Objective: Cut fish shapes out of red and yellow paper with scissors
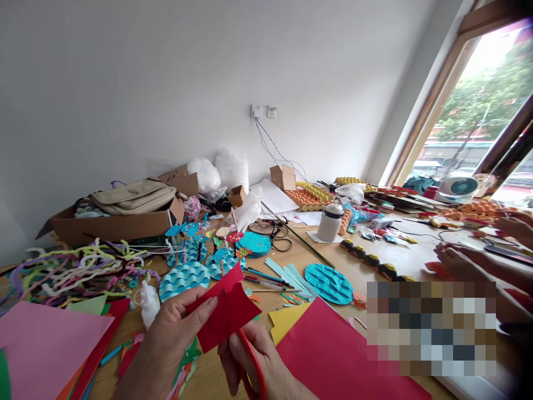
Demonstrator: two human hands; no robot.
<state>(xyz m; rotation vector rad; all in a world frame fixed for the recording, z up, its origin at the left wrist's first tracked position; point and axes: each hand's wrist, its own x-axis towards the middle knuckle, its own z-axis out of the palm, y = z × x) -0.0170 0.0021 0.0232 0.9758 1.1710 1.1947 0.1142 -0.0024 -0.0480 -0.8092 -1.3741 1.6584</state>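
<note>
My left hand (pixel 177 319) pinches a piece of red paper (pixel 227 318) between thumb and fingers, holding it up above the table. Part of the paper's edge is cut into a notched shape. Red-handled scissors (pixel 252 364) are gripped in my right hand (pixel 266 355), just below the paper; their blades are hidden behind it. Close to my right hand lies a large red sheet (pixel 337 355) over a yellow piece of paper (pixel 287 322). A white glue bottle (pixel 149 304) stands beyond my left wrist.
Colourful pipe cleaners (pixel 95 272) and stacked coloured sheets (pixel 50 344) spread at the left. Blue wavy discs (pixel 185 279), pens (pixel 266 279) and a white canister (pixel 331 223) stand or lie ahead. A cardboard box (pixel 112 225) holds a bag. Another person's hands (pixel 462 261) work at right.
</note>
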